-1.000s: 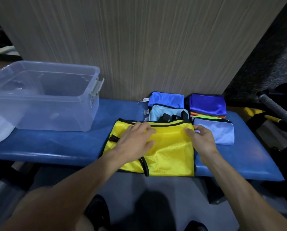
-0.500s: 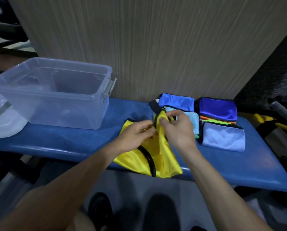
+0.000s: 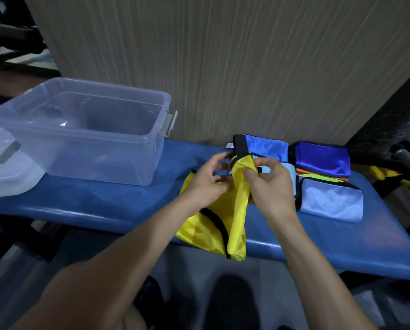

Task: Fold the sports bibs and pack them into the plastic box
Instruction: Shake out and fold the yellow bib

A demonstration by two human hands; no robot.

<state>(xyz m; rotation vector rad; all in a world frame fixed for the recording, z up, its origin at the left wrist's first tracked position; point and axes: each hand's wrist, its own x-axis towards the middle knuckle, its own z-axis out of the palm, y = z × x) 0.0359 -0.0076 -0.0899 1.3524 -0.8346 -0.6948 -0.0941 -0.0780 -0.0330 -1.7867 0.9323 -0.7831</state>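
A yellow bib [image 3: 237,225] with black trim is lifted off the blue bench [image 3: 103,206], its lower part hanging over the front edge. My left hand [image 3: 206,182] grips the bib's left side. My right hand [image 3: 270,184] pinches its bunched top, where a black strap sticks up. Folded bibs lie behind and to the right: a blue one [image 3: 266,146], a purple one [image 3: 323,158] on orange and green ones, and a pale blue one [image 3: 330,201]. The clear plastic box [image 3: 84,129] stands empty at the left.
The box's lid [image 3: 6,172] lies at the bench's far left end. A wood-grain wall [image 3: 223,67] rises right behind the bench. Yellow-handled gear [image 3: 389,177] lies off the right end. My shoes show on the floor below.
The yellow bib lay flat under both hands a second ago. Both hands have gathered it at the middle and raised its top edge, so it now hangs bunched.
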